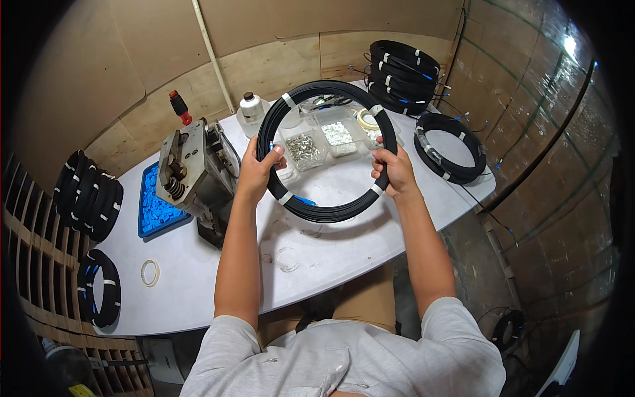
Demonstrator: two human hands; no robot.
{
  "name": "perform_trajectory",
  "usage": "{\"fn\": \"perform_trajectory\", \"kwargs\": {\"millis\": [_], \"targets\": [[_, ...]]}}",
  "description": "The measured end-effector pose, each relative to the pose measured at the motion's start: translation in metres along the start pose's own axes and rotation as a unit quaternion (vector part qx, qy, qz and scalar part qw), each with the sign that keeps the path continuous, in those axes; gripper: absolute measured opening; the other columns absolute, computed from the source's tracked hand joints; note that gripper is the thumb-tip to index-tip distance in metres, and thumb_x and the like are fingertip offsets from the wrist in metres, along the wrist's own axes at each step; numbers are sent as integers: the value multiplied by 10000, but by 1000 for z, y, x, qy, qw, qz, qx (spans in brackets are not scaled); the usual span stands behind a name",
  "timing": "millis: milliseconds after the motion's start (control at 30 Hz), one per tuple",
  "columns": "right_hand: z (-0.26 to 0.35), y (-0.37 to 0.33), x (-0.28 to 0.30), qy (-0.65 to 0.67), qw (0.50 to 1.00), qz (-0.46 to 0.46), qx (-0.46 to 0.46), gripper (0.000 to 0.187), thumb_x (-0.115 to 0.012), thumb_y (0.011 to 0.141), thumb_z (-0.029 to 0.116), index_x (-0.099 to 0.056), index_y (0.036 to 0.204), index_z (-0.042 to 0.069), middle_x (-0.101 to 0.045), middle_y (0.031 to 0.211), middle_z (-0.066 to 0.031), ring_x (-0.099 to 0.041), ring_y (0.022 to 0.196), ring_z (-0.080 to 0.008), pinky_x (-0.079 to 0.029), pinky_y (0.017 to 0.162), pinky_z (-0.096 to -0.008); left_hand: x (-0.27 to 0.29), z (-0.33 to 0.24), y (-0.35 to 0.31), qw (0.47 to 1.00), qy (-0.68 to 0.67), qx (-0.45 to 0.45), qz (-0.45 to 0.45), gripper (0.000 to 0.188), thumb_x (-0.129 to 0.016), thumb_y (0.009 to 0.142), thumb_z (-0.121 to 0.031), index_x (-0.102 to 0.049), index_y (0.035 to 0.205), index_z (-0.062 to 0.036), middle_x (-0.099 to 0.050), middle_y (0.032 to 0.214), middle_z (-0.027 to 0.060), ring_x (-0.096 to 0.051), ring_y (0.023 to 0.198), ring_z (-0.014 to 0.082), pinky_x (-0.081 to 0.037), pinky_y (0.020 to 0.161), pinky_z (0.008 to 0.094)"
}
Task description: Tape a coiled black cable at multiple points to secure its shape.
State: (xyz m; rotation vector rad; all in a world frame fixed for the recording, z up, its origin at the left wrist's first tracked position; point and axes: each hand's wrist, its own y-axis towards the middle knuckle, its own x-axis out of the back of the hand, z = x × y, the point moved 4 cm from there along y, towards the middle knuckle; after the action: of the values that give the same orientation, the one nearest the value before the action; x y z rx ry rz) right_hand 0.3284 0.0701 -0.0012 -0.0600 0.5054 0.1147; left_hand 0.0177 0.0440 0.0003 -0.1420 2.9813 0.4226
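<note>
Between my two hands a coil of black cable is held up above the white table, bound with several white tape bands. A blue connector shows at its lower left inner edge. My left hand grips the coil's left side, thumb across the front. On the opposite side my right hand has its fingers wrapped round the coil. Through the ring I see a clear bin of small metal parts and another of small white pieces, both standing on the table.
Left of the coil stands a metal press machine, beside a blue tray of blue connector parts. More cable coils are stacked at the far right, right and left. A tape roll lies on the white table.
</note>
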Motion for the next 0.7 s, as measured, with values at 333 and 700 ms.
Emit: {"fn": "perform_trajectory", "kwargs": {"millis": [333,700], "targets": [[-29,-4,-20,167,975,-37,141,338,-564,894,-15,-485,1180,147,-474,750,-1,-469,599,-103,-437,536,-277,-67,38,-45,955,-290,50,-42,382,-693,974,-201,-476,1261,-72,-664,979,97,-692,829,229,-600,761,399],[11,20,6,88,983,128,95,575,-665,957,485,-524,1305,49,-691,979,-104,-715,927,-265,-573,797,-363,-12,-12,-26,957,-279,58,-63,251,-651,834,-11,-524,1044,-67,-451,669,-13,-474,538,108,-430,488,294]]}}
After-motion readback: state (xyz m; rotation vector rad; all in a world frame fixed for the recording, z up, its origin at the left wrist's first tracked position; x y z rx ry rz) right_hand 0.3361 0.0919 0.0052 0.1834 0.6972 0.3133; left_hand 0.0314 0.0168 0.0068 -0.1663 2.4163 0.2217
